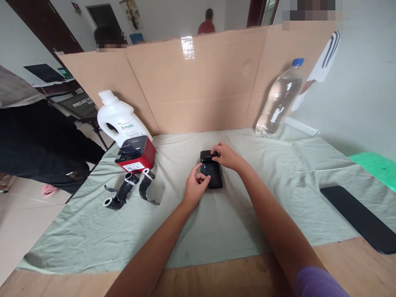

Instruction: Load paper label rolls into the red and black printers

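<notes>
A small black box-like device (214, 178) lies on the cloth in front of me, with a narrower black part (206, 155) at its far end. What kind of device it is I cannot make out. My left hand (195, 185) holds its left side, the thumb resting on the near part and a fingertip by the seam. From the right, my right hand (226, 156) grips the far part between thumb and fingers. Those fingers cover the right end of that part.
A red-and-black box-shaped machine (139, 153), a white detergent jug (119, 117) and black-taped rolls (123, 192) stand or lie left. A water bottle (280, 103) leans against the cardboard screen (198, 90). A long black object (359, 216) lies right. People are behind the screen and at left.
</notes>
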The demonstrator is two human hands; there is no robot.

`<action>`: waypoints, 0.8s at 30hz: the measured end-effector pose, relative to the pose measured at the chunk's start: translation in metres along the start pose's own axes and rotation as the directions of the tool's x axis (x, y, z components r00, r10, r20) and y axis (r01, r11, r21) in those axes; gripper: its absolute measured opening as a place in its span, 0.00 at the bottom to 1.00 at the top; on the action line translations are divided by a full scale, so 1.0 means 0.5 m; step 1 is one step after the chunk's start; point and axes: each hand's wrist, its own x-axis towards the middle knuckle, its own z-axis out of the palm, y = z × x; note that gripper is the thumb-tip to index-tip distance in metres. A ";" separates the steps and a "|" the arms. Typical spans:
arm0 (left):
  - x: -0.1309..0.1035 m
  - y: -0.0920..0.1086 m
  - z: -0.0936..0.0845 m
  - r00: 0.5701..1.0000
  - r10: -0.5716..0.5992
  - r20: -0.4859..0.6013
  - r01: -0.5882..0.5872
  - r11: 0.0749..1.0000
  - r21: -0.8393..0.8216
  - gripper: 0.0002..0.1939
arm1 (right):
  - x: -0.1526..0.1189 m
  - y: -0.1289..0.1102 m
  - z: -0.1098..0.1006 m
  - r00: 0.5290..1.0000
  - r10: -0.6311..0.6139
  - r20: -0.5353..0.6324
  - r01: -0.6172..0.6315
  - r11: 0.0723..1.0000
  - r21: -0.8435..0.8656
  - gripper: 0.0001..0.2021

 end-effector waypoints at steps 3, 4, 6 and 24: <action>-0.001 0.002 0.000 1.000 -0.010 -0.009 0.010 1.000 0.001 0.35 | -0.003 0.001 0.003 1.000 0.013 0.024 -0.013 1.000 -0.014 0.08; -0.001 0.003 0.000 1.000 -0.009 -0.011 0.009 1.000 0.001 0.35 | -0.003 0.001 0.005 0.999 0.024 0.032 -0.024 1.000 -0.021 0.08; -0.001 0.003 0.001 1.000 -0.009 -0.018 0.009 1.000 -0.001 0.35 | 0.000 0.004 0.009 0.997 0.078 0.022 -0.078 0.997 -0.030 0.11; 0.052 -0.005 -0.038 0.989 -0.066 -0.131 0.079 0.993 0.092 0.25 | -0.019 0.025 0.063 0.832 0.549 -0.082 -0.495 0.801 0.336 0.18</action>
